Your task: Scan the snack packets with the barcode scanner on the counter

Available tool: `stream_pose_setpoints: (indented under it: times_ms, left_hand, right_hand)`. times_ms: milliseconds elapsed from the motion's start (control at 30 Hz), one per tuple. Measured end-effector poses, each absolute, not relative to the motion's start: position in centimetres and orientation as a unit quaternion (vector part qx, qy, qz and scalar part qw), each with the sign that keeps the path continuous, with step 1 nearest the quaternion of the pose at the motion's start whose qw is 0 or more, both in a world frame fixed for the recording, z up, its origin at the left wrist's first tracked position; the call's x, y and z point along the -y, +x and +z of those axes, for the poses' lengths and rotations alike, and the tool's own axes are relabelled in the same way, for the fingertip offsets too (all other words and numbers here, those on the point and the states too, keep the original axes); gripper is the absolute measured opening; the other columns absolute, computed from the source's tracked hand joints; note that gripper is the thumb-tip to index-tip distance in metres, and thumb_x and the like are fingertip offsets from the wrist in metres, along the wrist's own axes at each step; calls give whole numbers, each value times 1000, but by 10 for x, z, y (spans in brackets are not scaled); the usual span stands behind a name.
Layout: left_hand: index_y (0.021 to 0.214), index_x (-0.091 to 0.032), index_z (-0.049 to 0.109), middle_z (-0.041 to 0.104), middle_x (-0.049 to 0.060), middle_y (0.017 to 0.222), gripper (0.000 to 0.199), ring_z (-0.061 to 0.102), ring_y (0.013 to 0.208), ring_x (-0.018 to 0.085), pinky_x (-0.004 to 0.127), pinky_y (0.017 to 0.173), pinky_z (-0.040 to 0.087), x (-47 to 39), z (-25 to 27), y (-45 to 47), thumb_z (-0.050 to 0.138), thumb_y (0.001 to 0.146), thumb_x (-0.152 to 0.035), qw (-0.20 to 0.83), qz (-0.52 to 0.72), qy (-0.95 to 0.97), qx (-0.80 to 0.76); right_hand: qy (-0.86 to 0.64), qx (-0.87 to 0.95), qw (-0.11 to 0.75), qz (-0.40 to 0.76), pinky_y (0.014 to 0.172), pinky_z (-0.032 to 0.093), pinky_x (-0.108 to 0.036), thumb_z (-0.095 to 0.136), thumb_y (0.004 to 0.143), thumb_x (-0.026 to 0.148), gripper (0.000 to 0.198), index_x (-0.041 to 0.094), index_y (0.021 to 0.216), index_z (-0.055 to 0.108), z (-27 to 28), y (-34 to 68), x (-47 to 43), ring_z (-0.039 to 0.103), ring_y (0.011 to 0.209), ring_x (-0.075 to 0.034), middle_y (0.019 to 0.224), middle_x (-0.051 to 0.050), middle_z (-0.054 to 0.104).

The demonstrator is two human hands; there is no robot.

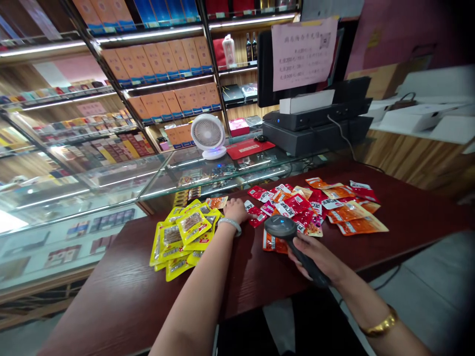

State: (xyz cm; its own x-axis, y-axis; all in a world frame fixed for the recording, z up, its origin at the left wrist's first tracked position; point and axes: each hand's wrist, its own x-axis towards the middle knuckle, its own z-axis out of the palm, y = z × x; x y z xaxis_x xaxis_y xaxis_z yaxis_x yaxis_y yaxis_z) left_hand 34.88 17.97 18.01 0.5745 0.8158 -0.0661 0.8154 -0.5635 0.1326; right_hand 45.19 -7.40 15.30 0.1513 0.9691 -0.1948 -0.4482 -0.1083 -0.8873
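My right hand (pixel 311 254) is wrapped round the handle of a dark barcode scanner (pixel 281 226). The scanner's head hangs over an orange snack packet (pixel 270 242) and hides part of it. Farther left, my left hand (pixel 236 211) lies low over the table, its fingers apart and one stretched toward a small red snack packet (pixel 256 213). Whether that fingertip touches the packet is hard to tell. Another small orange packet (pixel 216 202) lies just left of this hand. Yellow snack packets (pixel 193 225) are heaped beside my left wrist, partly behind the forearm.
Red and orange packets (pixel 345 212) spread over the right of the dark red table (pixel 237 287). Beyond it is a glass display counter (pixel 159 180) with a white fan (pixel 208 136), a red folder (pixel 249 148) and a cash register (pixel 315 128). Stocked shelves (pixel 159 62) stand behind.
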Motion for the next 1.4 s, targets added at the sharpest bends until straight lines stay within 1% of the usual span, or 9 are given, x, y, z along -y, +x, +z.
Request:
stream_pose_setpoints:
  times_ms: [200, 467, 733, 833, 1000, 1100, 1200, 1300, 1400]
  left_hand:
    - [116, -15, 40, 66, 16, 108, 68, 65, 99, 26, 32, 81, 45, -180, 185, 336, 80, 67, -39, 189, 79, 872, -445]
    - [105, -19, 42, 62, 1, 87, 43, 62, 77, 16, 27, 69, 45, -182, 178, 312, 70, 71, -20, 239, 172, 851, -434]
    - [108, -18, 44, 63, 3, 94, 56, 63, 79, 16, 28, 72, 49, -186, 176, 315, 79, 66, -29, 293, 205, 827, -433]
    - [113, -17, 46, 65, 7, 100, 55, 65, 74, 15, 28, 68, 51, -180, 173, 334, 78, 70, -29, 392, 238, 770, -443]
    - [118, -14, 52, 69, 11, 100, 31, 67, 70, 13, 25, 65, 51, -156, 172, 374, 54, 91, -28, 583, 208, 705, -345]
    - [109, -15, 63, 71, 10, 96, 27, 68, 83, 19, 28, 76, 51, -154, 177, 378, 57, 89, -32, 476, 133, 814, -306]
    - [110, -18, 66, 69, 13, 110, 33, 63, 106, 25, 34, 94, 46, -166, 184, 364, 61, 85, -40, 228, 132, 893, -365]
    - [134, -14, 51, 55, 22, 135, 61, 46, 131, 33, 43, 108, 33, -186, 191, 344, 60, 84, -49, 30, 122, 878, -461]
    - [148, -6, 31, 43, 31, 143, 89, 37, 138, 39, 54, 112, 23, -202, 192, 331, 55, 82, -61, -1, 14, 855, -519]
  right_hand:
    - [-459, 280, 605, 588, 30, 32, -15, 66, 81, 58, 44, 20, 95, 50, 150, 455, 73, 43, 34, -4, 59, 7, 52]
    - [-447, 294, 606, 588, 30, 34, -14, 66, 80, 60, 45, 21, 91, 49, 148, 450, 61, 44, 32, -4, 58, 8, 52]
    - [-453, 306, 600, 584, 30, 34, -14, 65, 82, 60, 44, 21, 95, 48, 152, 451, 68, 44, 33, -4, 59, 8, 52]
    - [-464, 312, 590, 583, 31, 33, -14, 64, 83, 59, 43, 21, 95, 49, 156, 451, 72, 44, 33, -4, 59, 8, 51]
    - [-490, 306, 588, 566, 31, 33, -15, 64, 82, 59, 42, 21, 91, 49, 160, 451, 73, 43, 36, -5, 60, 7, 51]
    - [-500, 294, 585, 566, 32, 33, -15, 66, 79, 61, 44, 22, 91, 50, 159, 453, 72, 42, 37, -5, 61, 6, 53]
    - [-500, 284, 588, 569, 34, 35, -15, 68, 79, 60, 44, 21, 90, 50, 157, 454, 69, 41, 38, -4, 60, 6, 51]
    - [-490, 303, 584, 572, 33, 34, -15, 65, 81, 59, 42, 21, 90, 50, 156, 454, 65, 40, 36, -4, 58, 7, 50]
    - [-486, 324, 569, 578, 32, 34, -15, 62, 84, 59, 41, 21, 92, 50, 157, 451, 58, 41, 35, -4, 58, 8, 49]
